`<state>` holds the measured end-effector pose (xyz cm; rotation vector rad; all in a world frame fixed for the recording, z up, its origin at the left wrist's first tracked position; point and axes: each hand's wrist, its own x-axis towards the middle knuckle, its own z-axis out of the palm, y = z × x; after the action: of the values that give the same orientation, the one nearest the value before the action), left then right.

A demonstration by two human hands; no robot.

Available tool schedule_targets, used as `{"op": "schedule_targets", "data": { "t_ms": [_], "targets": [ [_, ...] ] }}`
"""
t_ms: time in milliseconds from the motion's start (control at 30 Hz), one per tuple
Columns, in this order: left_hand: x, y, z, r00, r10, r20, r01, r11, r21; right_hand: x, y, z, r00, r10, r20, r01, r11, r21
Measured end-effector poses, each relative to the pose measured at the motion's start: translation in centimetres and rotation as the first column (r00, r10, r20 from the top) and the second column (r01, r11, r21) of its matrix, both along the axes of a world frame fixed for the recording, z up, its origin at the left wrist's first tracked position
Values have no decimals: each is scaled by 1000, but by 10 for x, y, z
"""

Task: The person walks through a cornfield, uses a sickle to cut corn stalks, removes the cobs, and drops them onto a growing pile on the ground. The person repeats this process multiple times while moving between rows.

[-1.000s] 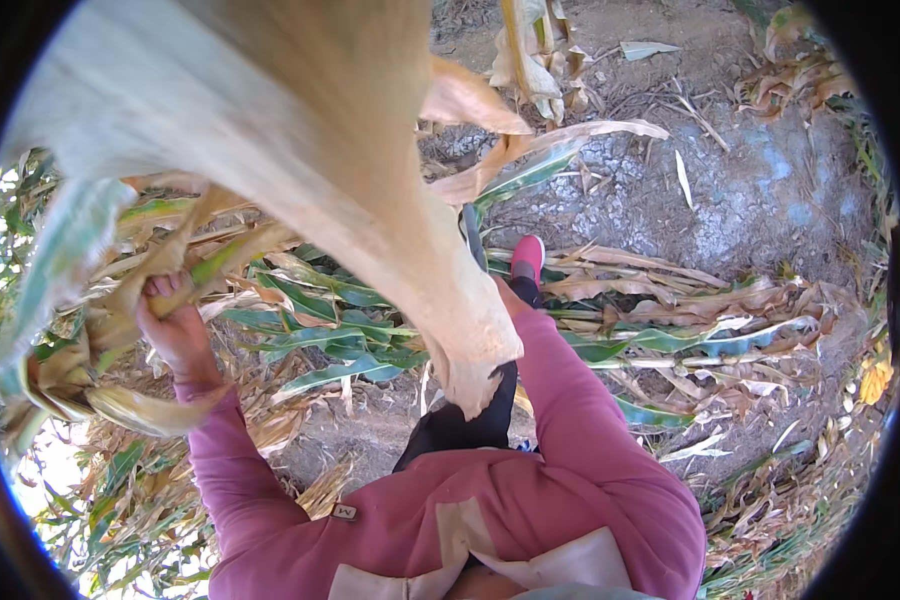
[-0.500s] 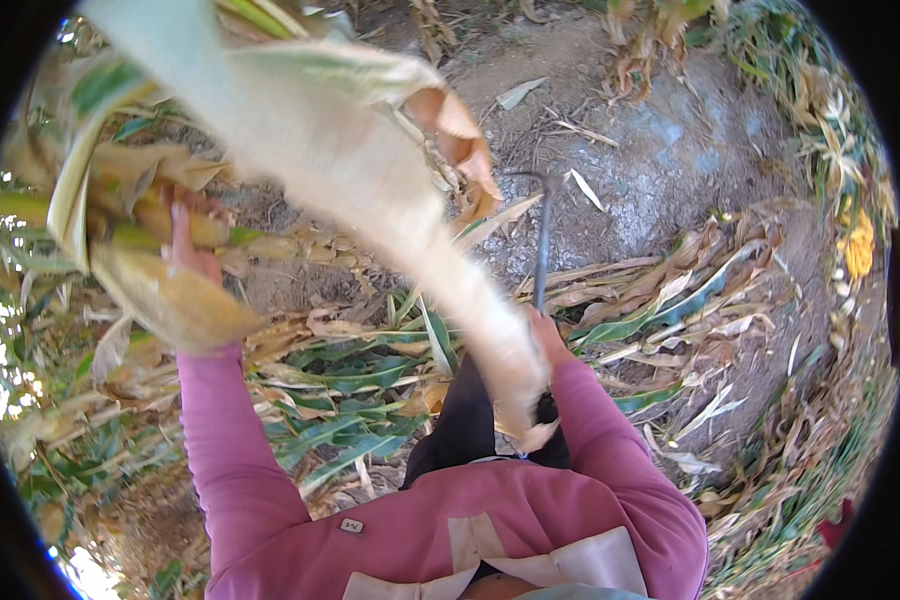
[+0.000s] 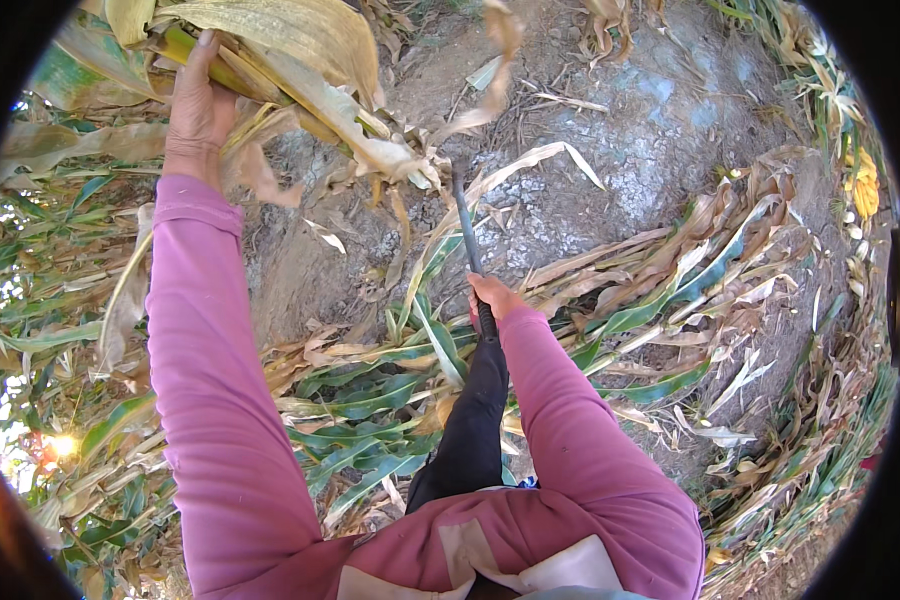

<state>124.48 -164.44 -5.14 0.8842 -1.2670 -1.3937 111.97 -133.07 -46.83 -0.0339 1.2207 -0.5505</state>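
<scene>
At the upper left my left hand [image 3: 200,115] is wrapped round a yellow-green corn stalk [image 3: 240,75] with dry tan leaves. The stalk slants down to the right, toward its lower end near the middle. In my right hand [image 3: 495,297], closed round the dark grip, is a sickle [image 3: 467,225] with a long thin metal shaft. Its upper end meets the bottom of the stalk. The blade there is mostly hidden behind stalk and leaves, so I cannot tell whether it has cut in.
Cut corn stalks [image 3: 660,290] with green and dry leaves lie across the ground before my legs. Standing corn plants [image 3: 50,220] crowd the left side. Bare grey soil [image 3: 610,150] stretches ahead. Yellow cobs [image 3: 862,185] lie at the far right.
My left hand has moved up and forward with the stalk. The sickle has shifted left and up to the stalk's base. A large blurred leaf no longer crosses the view.
</scene>
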Motion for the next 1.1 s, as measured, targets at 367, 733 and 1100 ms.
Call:
{"op": "schedule_targets", "data": {
  "t_ms": [367,733,1100],
  "targets": [
    [70,227,-20,811,576,102,-581,814,25,-8,65,68,977,-194,87,192,981,26],
    [192,508,57,483,859,-168,-813,512,276,-195,286,263,926,-4,-377,-38,994,-105],
    [78,539,-24,509,793,-334,-562,601,569,-339,348,375,659,-704,-265,637,710,-302]
  ]
}}
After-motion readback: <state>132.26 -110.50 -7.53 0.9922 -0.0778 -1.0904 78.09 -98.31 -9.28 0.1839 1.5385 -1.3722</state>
